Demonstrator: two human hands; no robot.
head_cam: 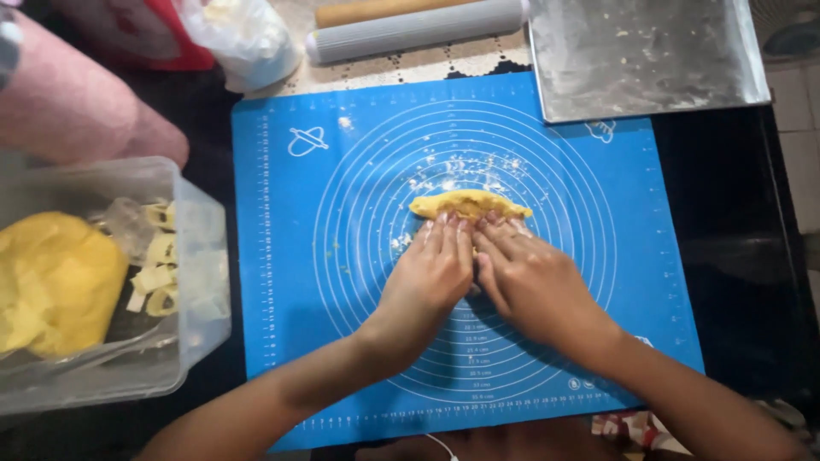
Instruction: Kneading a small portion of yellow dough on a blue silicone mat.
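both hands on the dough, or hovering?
Touching. The head view shows the fingertips of the left hand and right hand pressed against the near edge of the dough, with no gap.

Clear plastic tub [198, 282] of yellow dough at left; grey rolling pin [416, 30] and metal tray [649, 55] along the top

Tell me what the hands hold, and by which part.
Nothing is gripped: left hand and right hand press flat fingertips on the yellow dough's near edge.
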